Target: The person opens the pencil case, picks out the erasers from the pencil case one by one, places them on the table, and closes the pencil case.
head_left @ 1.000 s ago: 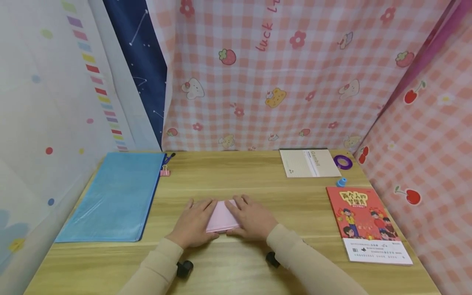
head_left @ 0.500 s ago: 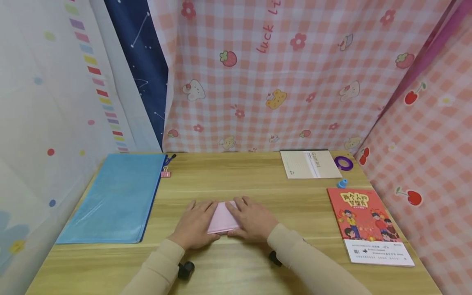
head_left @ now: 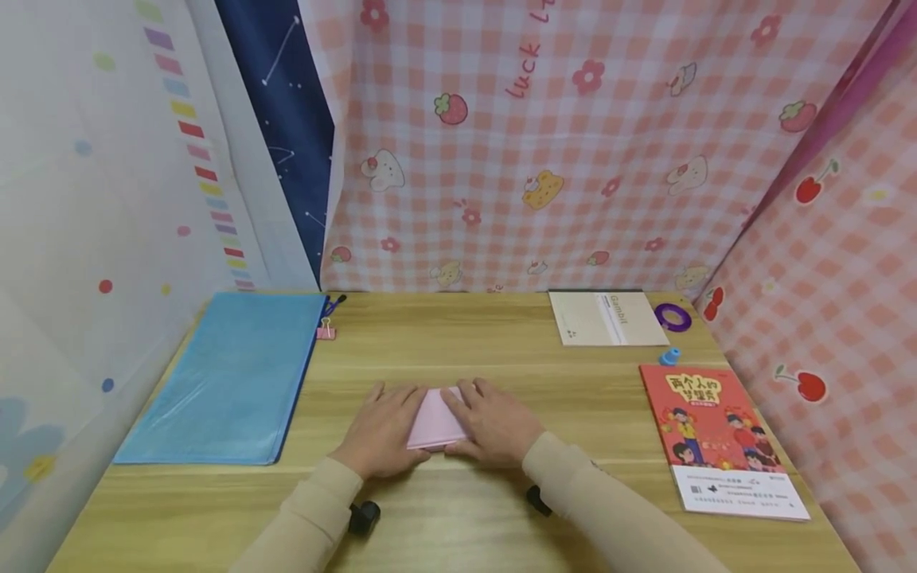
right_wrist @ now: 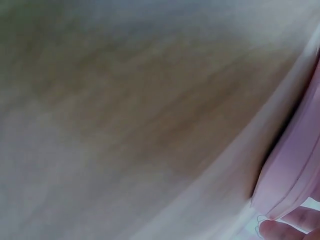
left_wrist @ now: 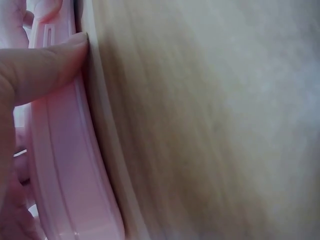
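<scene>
"Only the head view's framing seems shifted; left hand [head_left: 383,430] and right hand [head_left: 501,427] grip the rounded pink plastic box [head_left: 435,422] on the wooden bench [head_left: 444,521]."

"Left wrist view?"

"Thumb [left_wrist: 47,71] across its slotted wall; uneven pressing might skew it."

"Right wrist view?"

"Fingers [right_wrist: 280,231] by one corner; slipping could pivot it."

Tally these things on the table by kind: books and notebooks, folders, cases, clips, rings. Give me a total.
Books and notebooks: 2 (red-and-white book, beige notebook)
Folders: 1 (blue folder)
Cases: 1 (pink case)
Clips: 1 (pink clip)
Rings: 1 (purple ring)
Total: 6
</scene>
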`<state>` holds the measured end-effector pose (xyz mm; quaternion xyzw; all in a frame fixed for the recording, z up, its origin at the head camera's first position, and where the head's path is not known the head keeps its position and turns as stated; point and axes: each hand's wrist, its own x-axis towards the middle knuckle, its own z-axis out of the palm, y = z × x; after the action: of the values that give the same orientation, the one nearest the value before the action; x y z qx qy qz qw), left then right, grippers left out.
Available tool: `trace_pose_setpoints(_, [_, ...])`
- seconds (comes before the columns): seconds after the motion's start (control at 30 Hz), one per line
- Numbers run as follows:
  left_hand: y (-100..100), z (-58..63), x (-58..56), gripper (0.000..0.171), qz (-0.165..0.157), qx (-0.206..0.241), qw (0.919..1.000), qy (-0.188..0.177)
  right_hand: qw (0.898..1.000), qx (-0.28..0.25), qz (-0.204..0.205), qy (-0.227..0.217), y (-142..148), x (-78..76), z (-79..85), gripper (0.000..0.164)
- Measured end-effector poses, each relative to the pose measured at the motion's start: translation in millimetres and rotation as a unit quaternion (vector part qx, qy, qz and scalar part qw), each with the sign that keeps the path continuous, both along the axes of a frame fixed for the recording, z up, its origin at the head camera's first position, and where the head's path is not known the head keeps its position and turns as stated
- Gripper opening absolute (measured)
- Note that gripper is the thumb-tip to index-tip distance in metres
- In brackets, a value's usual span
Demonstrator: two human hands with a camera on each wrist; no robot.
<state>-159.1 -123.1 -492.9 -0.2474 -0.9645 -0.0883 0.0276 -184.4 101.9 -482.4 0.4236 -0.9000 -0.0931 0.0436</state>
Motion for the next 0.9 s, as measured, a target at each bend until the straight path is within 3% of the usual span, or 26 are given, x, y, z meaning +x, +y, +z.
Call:
trace_pose_setpoints(0.27, [1, -0.1, -2.6, 0.097, -0.007, 0.002, 0.9999, 0.009, 1.0, -0.011, -0.005, 0.0, 1, -1.3, -0.6, 0.084])
trace_pose_setpoints(0.57, [0, 0.5, -4.1, 0.1, -0.003, 0.009, 0.9999, -0.008, 0.996, -0.046, -0.024, -0.072, 7, -3.3, 1.3, 0.084])
trace_pose_setpoints(0.77, [-14, -0.1, 1.7, 0.107, 0.02, 0.053, 0.998, -0.026, 0.978, -0.127, -0.038, -0.16, 26, -5.6, 4.4, 0.078])
trace_pose_setpoints(0.9, [-36, -0.3, 9.9, 0.108, 0.053, 0.107, 0.9926, -0.022, 0.965, -0.19, -0.027, -0.178, 43, -6.5, 13.4, 0.062])
